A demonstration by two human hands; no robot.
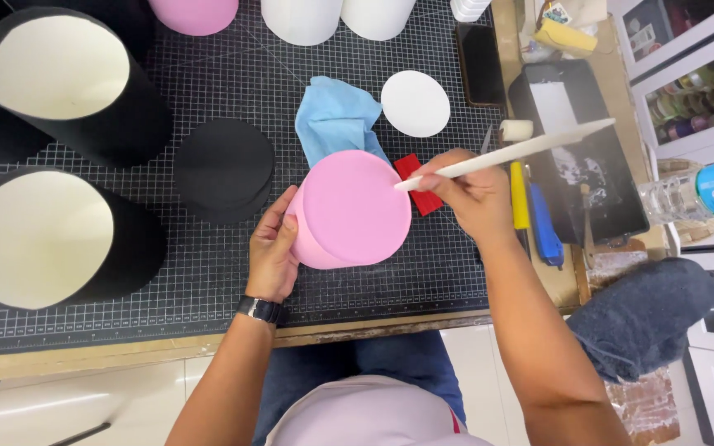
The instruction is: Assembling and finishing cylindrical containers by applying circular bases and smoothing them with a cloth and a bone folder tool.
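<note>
My left hand [272, 248] grips the left side of a pink round box [350, 211], tilted so its flat end faces up. My right hand [468, 192] holds a long white flat folding tool [510, 153]. The tool's tip touches the box's upper right rim. A red card [420, 183] lies half hidden under the box and my right hand. Behind the box lies a crumpled blue cloth [334, 117], with a white disc [415, 103] to its right. A black disc stack [225, 169] sits left of the box.
Two large black cylinders with cream insides [59, 78] [39, 239] stand on the gridded cutting mat [208, 281] at left. Pink and white boxes line the far edge. A black tray [576, 157], yellow and blue tools, a phone and a clear bottle [700, 192] sit at right.
</note>
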